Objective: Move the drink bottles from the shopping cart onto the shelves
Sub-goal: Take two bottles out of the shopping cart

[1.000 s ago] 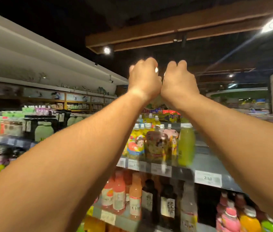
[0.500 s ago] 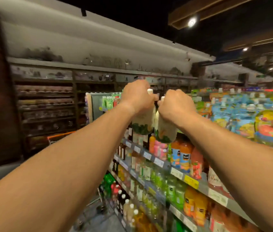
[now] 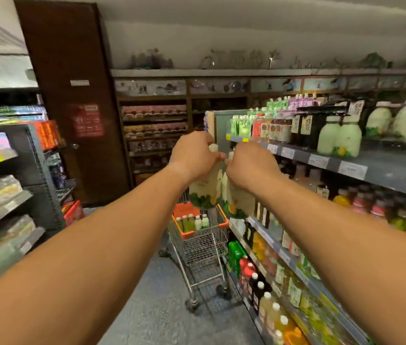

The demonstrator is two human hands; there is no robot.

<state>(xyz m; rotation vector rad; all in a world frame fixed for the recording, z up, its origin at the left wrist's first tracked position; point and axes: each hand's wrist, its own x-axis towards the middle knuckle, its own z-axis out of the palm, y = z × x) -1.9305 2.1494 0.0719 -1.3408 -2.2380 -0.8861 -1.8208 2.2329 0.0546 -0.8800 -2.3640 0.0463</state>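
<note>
Two pale bottles, labels unreadable.

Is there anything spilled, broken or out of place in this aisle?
Nothing stands out. The left hand and the right hand each hold a pale bottle by the neck above the cart, whose remaining bottles stand upright.
</note>
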